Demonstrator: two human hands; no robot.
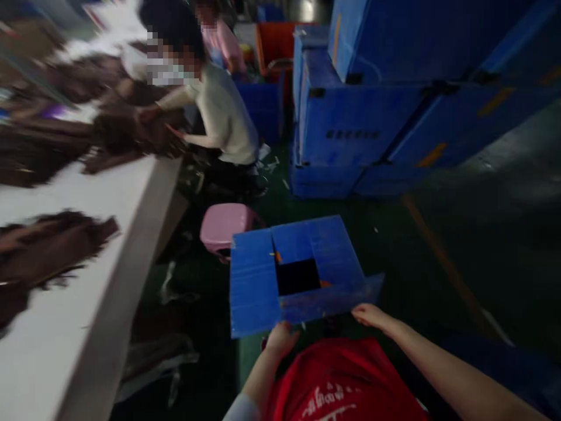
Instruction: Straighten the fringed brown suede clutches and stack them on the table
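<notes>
A blue box (254,275) with folded flaps is in front of me, a dark square gap at the middle of its top. At its near edge, left of centre, my left hand (281,339) has its fingers bent against the box. My right hand (367,314) is closed at the near right corner, by a flap that sticks out. What the fingertips grip is too dark and blurred to make out.
A white table (118,234) with brown fabric pieces (52,251) runs along the left. Beyond the box stands a pink stool (225,225). A person (223,117) sits at the table, another behind. Stacked blue boxes (350,128) rise at the back right.
</notes>
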